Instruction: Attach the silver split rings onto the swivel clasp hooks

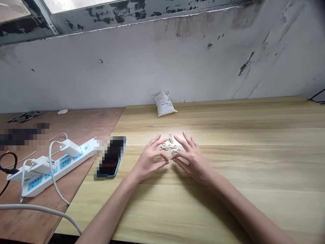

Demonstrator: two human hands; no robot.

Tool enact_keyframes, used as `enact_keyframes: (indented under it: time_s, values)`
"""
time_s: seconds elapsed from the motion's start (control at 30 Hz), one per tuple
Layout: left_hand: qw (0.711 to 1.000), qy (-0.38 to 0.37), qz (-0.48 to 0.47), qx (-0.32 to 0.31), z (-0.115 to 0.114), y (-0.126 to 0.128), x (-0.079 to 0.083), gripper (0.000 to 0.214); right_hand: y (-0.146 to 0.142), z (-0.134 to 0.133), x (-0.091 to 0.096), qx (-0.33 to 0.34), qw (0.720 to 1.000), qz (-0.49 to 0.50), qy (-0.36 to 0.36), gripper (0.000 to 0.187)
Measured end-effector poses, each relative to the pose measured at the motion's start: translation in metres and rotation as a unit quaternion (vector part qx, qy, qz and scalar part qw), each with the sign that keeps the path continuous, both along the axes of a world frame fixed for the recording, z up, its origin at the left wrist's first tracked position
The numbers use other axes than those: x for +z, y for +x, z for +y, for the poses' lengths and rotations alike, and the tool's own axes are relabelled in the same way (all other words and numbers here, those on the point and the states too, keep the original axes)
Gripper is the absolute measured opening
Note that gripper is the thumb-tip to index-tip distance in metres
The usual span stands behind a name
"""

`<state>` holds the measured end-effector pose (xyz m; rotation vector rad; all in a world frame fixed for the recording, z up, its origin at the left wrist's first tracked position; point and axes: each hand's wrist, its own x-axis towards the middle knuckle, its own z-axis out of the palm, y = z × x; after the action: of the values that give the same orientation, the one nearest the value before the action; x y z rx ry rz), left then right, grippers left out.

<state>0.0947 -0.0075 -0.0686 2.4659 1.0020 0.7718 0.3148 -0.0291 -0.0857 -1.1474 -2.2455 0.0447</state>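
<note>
My left hand (149, 159) and my right hand (190, 157) meet over the light wooden table (228, 162). Thumb and forefinger of each hand pinch a small metal ring or clasp (170, 158) between them, the other fingers spread upward. Just beyond the fingertips lies a small heap of several silver metal clasps and rings (169, 145). One loose ring (156, 171) lies on the table under my left palm.
A small white bag (164, 103) stands at the wall behind the heap. A phone (111, 159) lies at the table's left edge. On the reddish board (83, 123) to the left sits a white power strip (54, 162) with chargers and cables.
</note>
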Motion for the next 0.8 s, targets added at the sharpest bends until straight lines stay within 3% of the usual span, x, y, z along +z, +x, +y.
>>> enact_keyframes:
  time_s: [0.5, 0.8]
  values:
    - [0.999, 0.003, 0.035, -0.018, -0.003, 0.004, 0.002, 0.006, -0.003, -0.003, 0.001, 0.000, 1.000, -0.013, -0.018, 0.017]
    - [1.000, -0.028, -0.010, -0.001, -0.004, 0.005, 0.003, 0.004, -0.013, -0.014, -0.001, -0.024, 0.999, -0.010, -0.043, 0.019]
